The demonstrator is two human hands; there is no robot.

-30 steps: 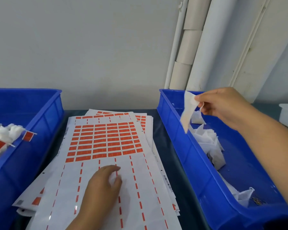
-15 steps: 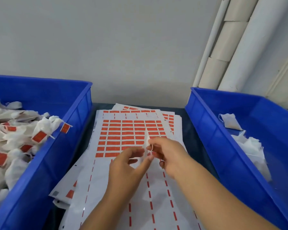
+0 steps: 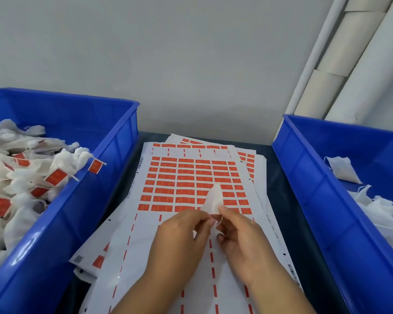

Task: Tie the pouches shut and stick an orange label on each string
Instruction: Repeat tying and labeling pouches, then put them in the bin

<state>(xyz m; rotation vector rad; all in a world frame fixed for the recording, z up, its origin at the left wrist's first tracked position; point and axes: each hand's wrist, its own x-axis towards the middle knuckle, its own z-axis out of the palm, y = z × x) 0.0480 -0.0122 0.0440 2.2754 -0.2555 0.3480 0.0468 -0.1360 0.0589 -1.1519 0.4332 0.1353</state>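
White mesh pouch (image 3: 212,199) is pinched between the fingers of the left hand (image 3: 179,241) and right hand (image 3: 241,241) above the label sheets (image 3: 191,177), flanked by a left blue bin (image 3: 95,200) of tied, orange-tagged pouches (image 3: 32,177) (heaped) and a right blue bin (image 3: 315,189) of untied pouches (image 3: 372,200).

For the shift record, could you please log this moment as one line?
stage: tying | pouch: pinched by left hand and right hand over label sheet | label: not yet on
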